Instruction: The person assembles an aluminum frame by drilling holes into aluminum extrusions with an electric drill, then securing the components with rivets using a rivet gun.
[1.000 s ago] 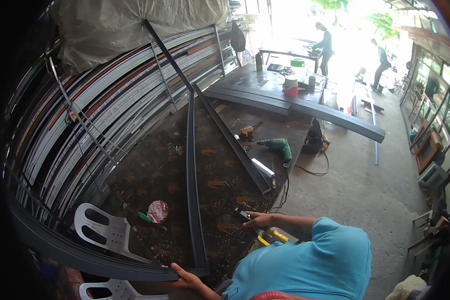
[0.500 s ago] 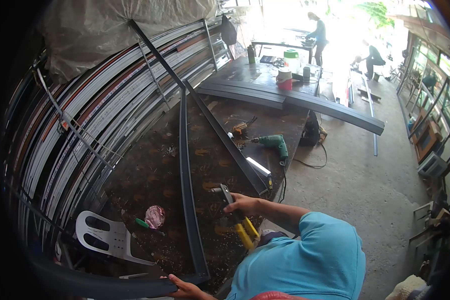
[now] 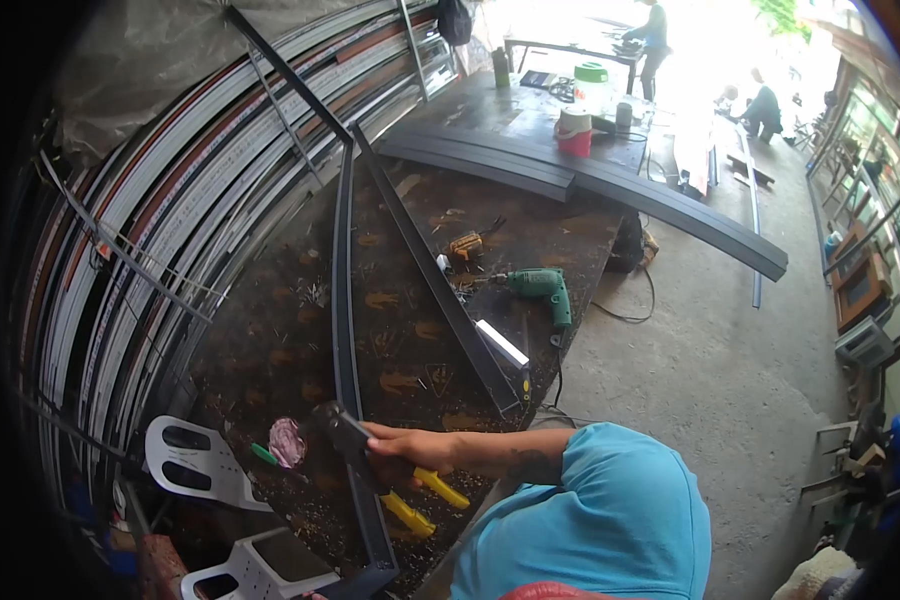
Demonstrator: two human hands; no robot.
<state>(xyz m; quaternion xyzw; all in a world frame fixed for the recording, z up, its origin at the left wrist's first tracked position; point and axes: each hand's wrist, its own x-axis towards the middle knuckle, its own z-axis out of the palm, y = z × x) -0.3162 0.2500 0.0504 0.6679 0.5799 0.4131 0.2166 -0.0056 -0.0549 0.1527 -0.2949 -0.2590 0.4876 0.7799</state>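
Note:
My right hand (image 3: 405, 447) is wrapped round the dark upper body of a hand tool (image 3: 348, 432) whose two yellow handles point down and apart. The tool is over a long dark metal bar (image 3: 342, 290), near its lower part. This bar meets a second dark bar (image 3: 435, 270) at a narrow angle near the top. Of my left hand, only a skin-toned sliver (image 3: 316, 597) shows at the bottom edge, by the lower corner of the dark bars; its fingers are hidden.
A green drill (image 3: 542, 286), orange tool (image 3: 467, 245), white strip (image 3: 502, 342) and pink bundle (image 3: 287, 443) lie on the dark table (image 3: 530, 230). White chairs (image 3: 198, 462) stand at lower left. Stacked profiles (image 3: 140, 240) line the left. Two people (image 3: 656, 45) are in the background.
My right hand has moved left and down with the yellow-handled tool, onto the long bar. The view has shifted, and my left hand has dropped almost out of the bottom edge.

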